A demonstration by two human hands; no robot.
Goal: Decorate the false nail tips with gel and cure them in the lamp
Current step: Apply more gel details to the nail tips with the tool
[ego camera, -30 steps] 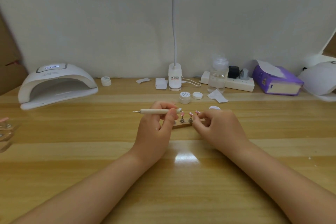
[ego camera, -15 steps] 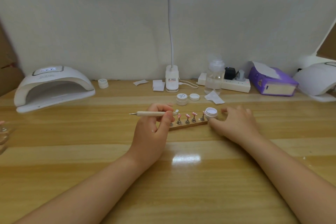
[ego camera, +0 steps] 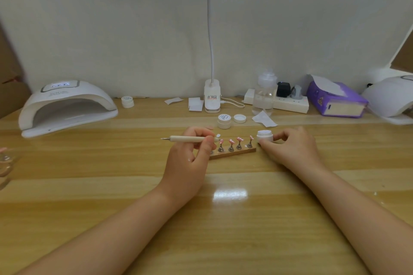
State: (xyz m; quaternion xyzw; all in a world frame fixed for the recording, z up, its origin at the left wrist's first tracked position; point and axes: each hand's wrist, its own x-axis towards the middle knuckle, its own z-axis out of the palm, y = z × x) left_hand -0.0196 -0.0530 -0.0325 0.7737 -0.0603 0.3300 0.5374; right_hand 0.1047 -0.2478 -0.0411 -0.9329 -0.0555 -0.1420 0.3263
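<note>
Several pink false nail tips (ego camera: 231, 141) stand on small metal stems along a wooden strip (ego camera: 237, 153) at the table's middle. My left hand (ego camera: 190, 156) grips a cream-handled gel brush (ego camera: 190, 139) that lies level, its white tip close to the leftmost visible nail. My right hand (ego camera: 290, 149) pinches a small open white gel jar (ego camera: 264, 136) at the strip's right end. The white curing lamp (ego camera: 64, 107) sits at the far left, its opening facing me.
A closed gel jar (ego camera: 224, 121) and a loose lid (ego camera: 239, 118) lie behind the strip. Further back stand a desk lamp base (ego camera: 212, 98), a clear bottle (ego camera: 264, 96), a power strip (ego camera: 290, 104), a purple tissue pack (ego camera: 335, 100) and another small jar (ego camera: 127, 102). A second lamp (ego camera: 393, 96) is far right.
My right hand left the nail tips, moved right and took hold of the open gel jar. My left hand kept the brush almost still.
</note>
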